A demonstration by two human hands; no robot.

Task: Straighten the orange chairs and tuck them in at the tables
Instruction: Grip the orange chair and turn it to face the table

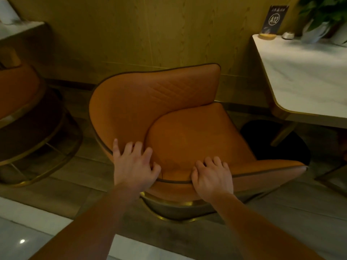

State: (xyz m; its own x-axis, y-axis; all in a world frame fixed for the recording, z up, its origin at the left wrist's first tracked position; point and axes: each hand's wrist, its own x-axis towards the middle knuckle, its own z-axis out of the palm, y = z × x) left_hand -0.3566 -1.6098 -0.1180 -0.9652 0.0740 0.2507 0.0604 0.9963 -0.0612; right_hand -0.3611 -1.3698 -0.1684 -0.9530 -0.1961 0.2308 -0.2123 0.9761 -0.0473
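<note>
An orange leather chair (150,102) with a curved wraparound back and a gold ring base stands in the middle, its open seat side turned toward the white marble table (308,76) at the right. My left hand (134,166) grips the near rim of the chair's back, fingers curled over onto the inner side. My right hand (213,175) grips the same rim further right, fingers over the edge beside the seat cushion (195,136). The chair stands apart from the table.
A second orange chair (20,94) with a gold frame stands at the left, beside another white table (18,28). On the right table are an A12 sign (273,19), a small bell (288,35) and a plant (323,14). A wood-panelled wall runs behind.
</note>
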